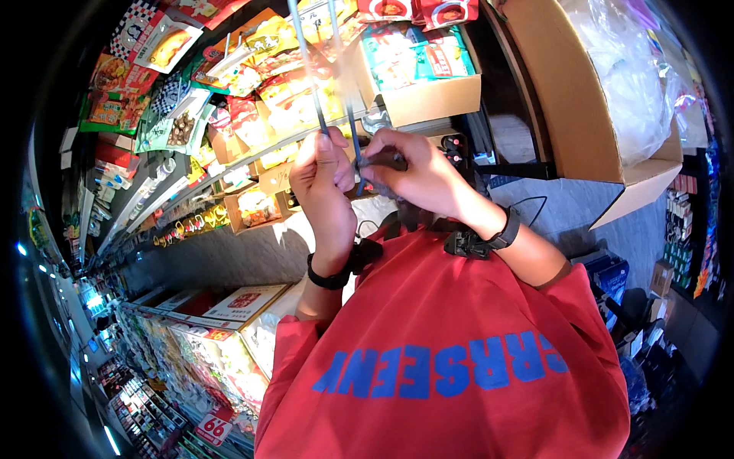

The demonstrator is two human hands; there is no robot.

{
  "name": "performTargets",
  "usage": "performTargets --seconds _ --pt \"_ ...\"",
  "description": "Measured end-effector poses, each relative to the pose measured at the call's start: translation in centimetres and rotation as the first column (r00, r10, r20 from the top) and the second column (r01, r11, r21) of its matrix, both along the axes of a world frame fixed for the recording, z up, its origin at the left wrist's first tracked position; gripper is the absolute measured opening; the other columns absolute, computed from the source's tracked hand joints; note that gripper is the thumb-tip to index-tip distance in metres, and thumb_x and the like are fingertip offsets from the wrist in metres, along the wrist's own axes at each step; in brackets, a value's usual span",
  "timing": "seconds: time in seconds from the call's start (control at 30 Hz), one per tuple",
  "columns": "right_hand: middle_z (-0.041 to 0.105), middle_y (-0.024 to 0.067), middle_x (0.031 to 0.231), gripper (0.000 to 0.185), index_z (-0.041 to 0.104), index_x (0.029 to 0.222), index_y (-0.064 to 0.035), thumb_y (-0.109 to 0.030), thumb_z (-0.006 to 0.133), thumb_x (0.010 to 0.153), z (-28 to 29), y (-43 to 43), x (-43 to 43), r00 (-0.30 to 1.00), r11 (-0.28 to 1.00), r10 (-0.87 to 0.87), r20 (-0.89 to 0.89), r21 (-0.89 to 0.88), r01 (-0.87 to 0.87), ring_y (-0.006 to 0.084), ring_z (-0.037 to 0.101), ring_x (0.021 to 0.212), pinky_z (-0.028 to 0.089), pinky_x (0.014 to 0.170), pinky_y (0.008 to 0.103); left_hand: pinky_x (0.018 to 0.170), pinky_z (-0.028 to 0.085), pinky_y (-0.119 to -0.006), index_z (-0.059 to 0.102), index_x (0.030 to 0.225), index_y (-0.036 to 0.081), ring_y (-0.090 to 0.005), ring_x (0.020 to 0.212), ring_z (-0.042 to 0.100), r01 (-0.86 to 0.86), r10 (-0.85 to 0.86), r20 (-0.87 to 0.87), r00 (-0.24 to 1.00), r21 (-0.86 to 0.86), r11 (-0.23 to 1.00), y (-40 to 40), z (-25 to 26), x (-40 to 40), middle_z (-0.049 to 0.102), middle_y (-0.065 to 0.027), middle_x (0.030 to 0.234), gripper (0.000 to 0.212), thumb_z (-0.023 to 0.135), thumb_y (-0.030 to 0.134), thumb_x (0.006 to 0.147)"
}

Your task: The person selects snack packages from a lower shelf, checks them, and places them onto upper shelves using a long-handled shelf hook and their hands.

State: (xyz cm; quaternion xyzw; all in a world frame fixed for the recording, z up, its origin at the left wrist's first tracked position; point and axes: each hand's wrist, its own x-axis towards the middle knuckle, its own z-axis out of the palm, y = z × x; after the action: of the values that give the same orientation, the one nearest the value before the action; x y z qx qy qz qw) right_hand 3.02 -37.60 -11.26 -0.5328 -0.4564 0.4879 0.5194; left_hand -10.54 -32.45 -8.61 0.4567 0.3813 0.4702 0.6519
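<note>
Two thin grey rods [314,92] rise from my hands towards the top of the view, side by side; their far ends run out of view. My left hand [322,166] is closed around the lower part of the left rod, its thumb along it. Close by on the right, my right hand [410,166] pinches the lower end of the other rod [352,123] between thumb and fingers. The dark patch under the right fingers is too unclear to name. Whether the rods join is hidden by the hands. Both wrists wear black straps.
Ahead, a shelf [241,163] carries bagged foods and a cardboard box of green packets [429,94]. A large open cardboard carton [573,86] with clear plastic bags [631,92] stands at right. Behind on the left is a stacked display with boxes [246,304]. Grey floor [218,261] lies between.
</note>
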Motion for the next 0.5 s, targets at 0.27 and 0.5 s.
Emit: performTargets --seconds 0.27,0.5 --pt "0.067 0.0031 0.088 0.015 0.062 0.096 -0.0014 -0.01 0.07 0.087 -2.3 -1.0 -0.8 0.961 0.96 0.204 -0.189 -0.155 -0.235 0.0063 0.059 0.082 0.048 0.075 0.0237 0.051 0.022 -0.021 0.053 0.112 0.002 -0.0039 0.056 0.025 0.097 -0.034 0.388 0.921 -0.144 0.985 1.2 0.6 0.5 0.031 0.006 0.069 0.016 0.049 0.011 0.099" --pt "0.063 0.0009 0.078 0.013 0.065 0.09 0.0001 -0.011 0.071 0.087 -1.6 -1.1 0.3 0.925 0.994 0.088 -0.371 -0.033 -0.108 0.0068 0.053 0.077 0.046 0.071 0.0246 0.052 0.025 -0.022 0.048 0.104 0.007 -0.0053 0.056 0.028 0.23 -0.068 0.544 0.837 -0.237 0.944 2.4 -0.8 -0.3 0.033 0.0051 0.068 0.009 0.049 0.014 0.099"
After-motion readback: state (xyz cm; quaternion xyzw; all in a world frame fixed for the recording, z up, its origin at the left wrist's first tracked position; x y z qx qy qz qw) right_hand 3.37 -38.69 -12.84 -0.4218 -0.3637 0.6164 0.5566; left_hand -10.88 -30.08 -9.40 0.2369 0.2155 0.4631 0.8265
